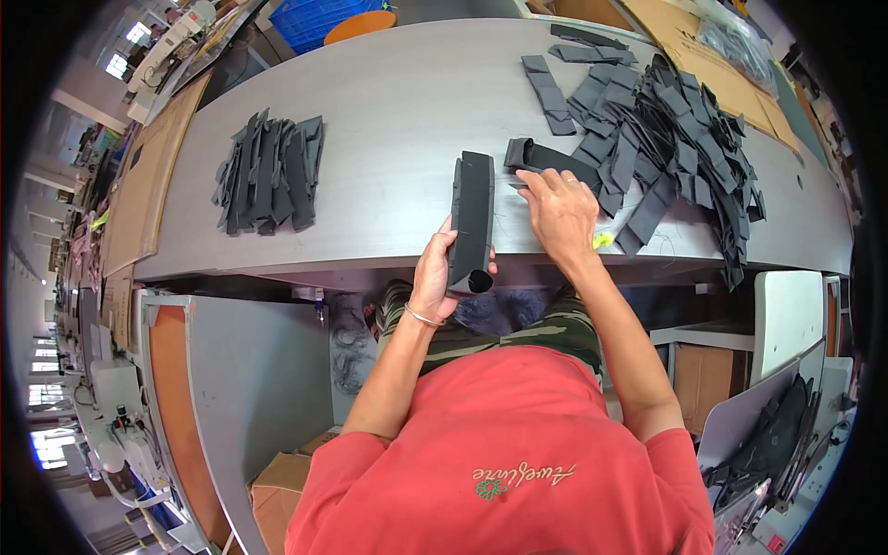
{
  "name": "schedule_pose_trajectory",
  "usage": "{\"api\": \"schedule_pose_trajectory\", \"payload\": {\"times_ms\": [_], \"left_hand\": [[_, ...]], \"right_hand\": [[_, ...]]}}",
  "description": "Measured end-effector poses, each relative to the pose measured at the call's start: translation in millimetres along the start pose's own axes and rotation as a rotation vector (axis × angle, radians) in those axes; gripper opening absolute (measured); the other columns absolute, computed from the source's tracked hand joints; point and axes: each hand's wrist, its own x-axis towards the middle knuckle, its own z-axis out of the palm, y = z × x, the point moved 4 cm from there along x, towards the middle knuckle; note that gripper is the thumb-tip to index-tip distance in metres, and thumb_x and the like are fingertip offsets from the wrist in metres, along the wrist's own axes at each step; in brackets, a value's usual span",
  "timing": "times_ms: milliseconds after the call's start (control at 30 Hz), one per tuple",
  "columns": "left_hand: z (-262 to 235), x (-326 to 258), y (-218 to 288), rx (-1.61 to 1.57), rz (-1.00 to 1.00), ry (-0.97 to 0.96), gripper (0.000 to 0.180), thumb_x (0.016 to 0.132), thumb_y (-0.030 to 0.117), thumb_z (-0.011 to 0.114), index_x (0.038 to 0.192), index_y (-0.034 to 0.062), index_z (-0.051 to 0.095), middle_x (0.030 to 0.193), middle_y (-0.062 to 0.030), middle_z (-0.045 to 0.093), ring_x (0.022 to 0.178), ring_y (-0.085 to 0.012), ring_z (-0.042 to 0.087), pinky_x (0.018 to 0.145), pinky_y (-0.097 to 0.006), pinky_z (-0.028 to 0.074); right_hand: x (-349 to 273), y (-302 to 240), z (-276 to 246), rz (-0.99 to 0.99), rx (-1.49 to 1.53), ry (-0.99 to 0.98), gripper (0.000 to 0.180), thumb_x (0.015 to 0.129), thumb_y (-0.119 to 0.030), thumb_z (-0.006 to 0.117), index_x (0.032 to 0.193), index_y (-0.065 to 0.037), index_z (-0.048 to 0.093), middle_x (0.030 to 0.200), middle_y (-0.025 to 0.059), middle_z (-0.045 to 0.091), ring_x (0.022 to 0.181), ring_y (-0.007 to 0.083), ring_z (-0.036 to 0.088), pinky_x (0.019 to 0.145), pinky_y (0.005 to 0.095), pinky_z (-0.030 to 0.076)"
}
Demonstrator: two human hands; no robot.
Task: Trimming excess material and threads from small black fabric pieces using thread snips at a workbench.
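My left hand (pixel 437 270) is closed around the lower part of a dark grey folded fabric strip (pixel 474 208), held upright over the table's near edge. The strip's lower end curls into an open loop. My right hand (pixel 561 205) is just to the right of it, fingers pinched together. A thin sliver shows at those fingertips, too small to name. Just beyond the right hand lies another dark folded fabric strip (pixel 571 166), its left end looped; the hand partly covers it, and whether they touch I cannot tell.
A large heap of dark fabric strips (pixel 689 139) covers the table's right side, some hanging over the front edge. A smaller bundle of strips (pixel 270 174) lies at left. A yellow bit (pixel 603 240) sits by my right wrist. Cardboard (pixel 712 65) borders the far right.
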Motion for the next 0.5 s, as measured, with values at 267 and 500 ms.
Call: {"api": "schedule_pose_trajectory", "payload": {"times_ms": [267,500], "left_hand": [[-15,-14,-3,-0.066,-0.066,0.001,0.035,0.095,0.024,0.040,0.111,-0.0062,0.048,0.076,-0.0165,0.057,0.063,-0.0225,0.057,0.059,-0.032,0.050],[-6,-18,3,-0.151,-0.042,0.027,0.033,0.095,0.027,0.046,0.103,-0.0042,0.054,0.097,-0.0119,0.055,0.074,-0.0196,0.052,0.060,-0.030,0.047]], "right_hand": [[7,20,14,0.220,0.085,-0.082,0.012,0.082,-0.023,0.065,0.089,-0.014,0.069,0.075,0.0051,0.067,0.069,0.0254,0.064,0.060,0.0379,0.048],[-9,-26,-16,0.227,0.667,-0.112,0.016,0.081,-0.014,0.066,0.097,-0.010,0.069,0.089,0.0065,0.068,0.077,0.0228,0.064,0.068,0.0323,0.049]]}}
